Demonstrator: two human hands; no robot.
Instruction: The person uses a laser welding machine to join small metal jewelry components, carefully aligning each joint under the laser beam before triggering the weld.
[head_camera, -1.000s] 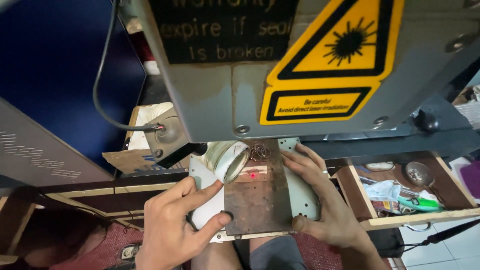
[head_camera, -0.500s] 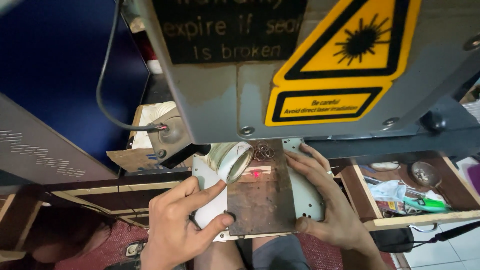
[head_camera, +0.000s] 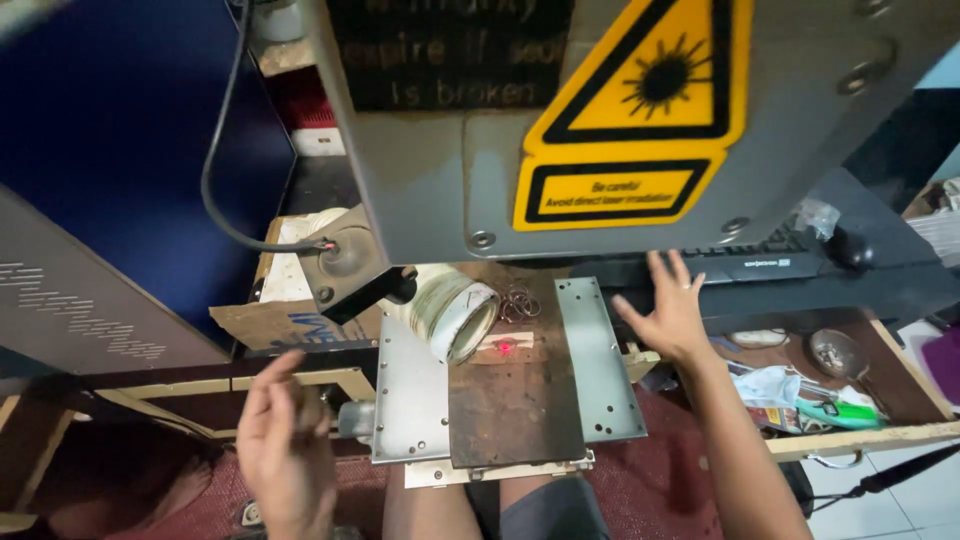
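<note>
A: Were both hands empty?
B: Yes, the left hand (head_camera: 285, 440) and right hand (head_camera: 668, 310) were wide open. The small wooden piece (head_camera: 508, 348) lay on the dark plate (head_camera: 515, 410) under a red dot.
A: A bump might have slid it off the dot

The left hand (head_camera: 285, 455) is held low on the left, raised off any surface, with its back turned towards the camera. Its fingers are loosely curled and nothing is gripped. The right hand (head_camera: 668, 310) is stretched forward and upward on the right, with the palm facing away and the fingers spread wide. A ring is seen on one finger. The right forearm (head_camera: 735, 450) is bare and extended from the lower right corner. Both hands are empty.
</note>
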